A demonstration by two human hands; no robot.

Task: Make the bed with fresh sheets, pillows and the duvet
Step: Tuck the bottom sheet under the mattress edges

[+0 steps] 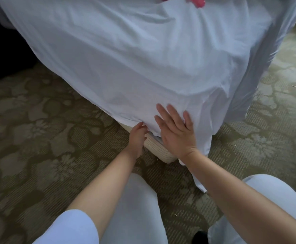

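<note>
A white sheet (126, 59) is draped over the bed corner and hangs down its sides. My right hand (176, 131) lies flat with straight fingers pressed against the sheet at the corner. Lower and to the left, my left hand (136, 138) reaches under the sheet's bottom edge, its fingertips hidden beneath the fabric beside the cream bed base (159, 152). A loose flap of sheet (199, 180) hangs to the floor right of the corner.
Patterned olive carpet (38, 138) surrounds the bed. My knees in pale trousers (140, 208) are close to the corner. A pink object (197, 1) lies on the bed at the top edge. A dark area fills the upper left.
</note>
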